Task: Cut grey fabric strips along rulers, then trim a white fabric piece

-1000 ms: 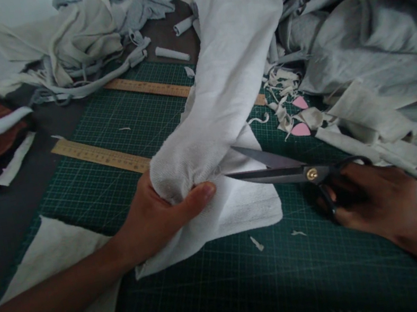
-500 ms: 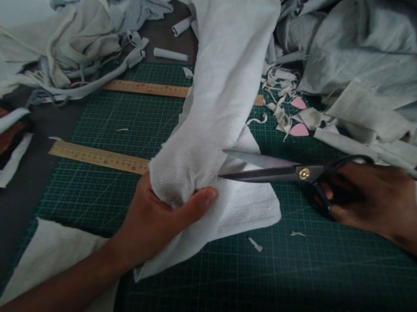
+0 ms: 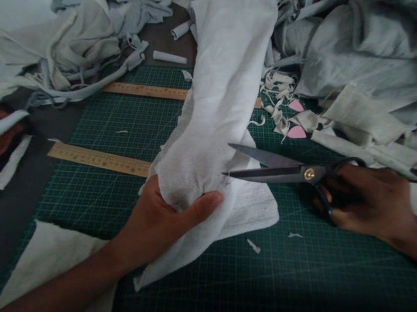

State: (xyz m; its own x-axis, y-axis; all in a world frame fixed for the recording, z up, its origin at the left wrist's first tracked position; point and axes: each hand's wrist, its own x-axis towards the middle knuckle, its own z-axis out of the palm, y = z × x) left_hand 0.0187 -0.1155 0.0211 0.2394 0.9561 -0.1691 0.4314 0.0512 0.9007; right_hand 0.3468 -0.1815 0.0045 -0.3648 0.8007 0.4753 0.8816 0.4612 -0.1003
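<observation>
A long white piece of fabric (image 3: 228, 61) stretches from the back of the table towards me, its near end bunched up. My left hand (image 3: 174, 213) grips that bunched end, thumb on top and the other fingers hidden beneath the cloth. My right hand (image 3: 369, 197) holds black-handled scissors (image 3: 292, 171) by their loops. The blades are spread apart and point left, their tips over the fabric's right side near my left thumb. Under the fabric lies a green cutting mat (image 3: 224, 293) with a printed grid.
Two wooden rulers (image 3: 100, 159) lie across the mat. Cloth heaps stand at the back left (image 3: 79, 44) and right (image 3: 367, 47). Small scraps (image 3: 279, 87) and pink tailor's chalk pieces (image 3: 296, 133) sit right of the fabric. A pale cloth piece (image 3: 50, 264) rests under my left forearm.
My left hand and the bunched fabric end have shifted slightly right. The scissors have moved a little right, and their blades are spread somewhat wider.
</observation>
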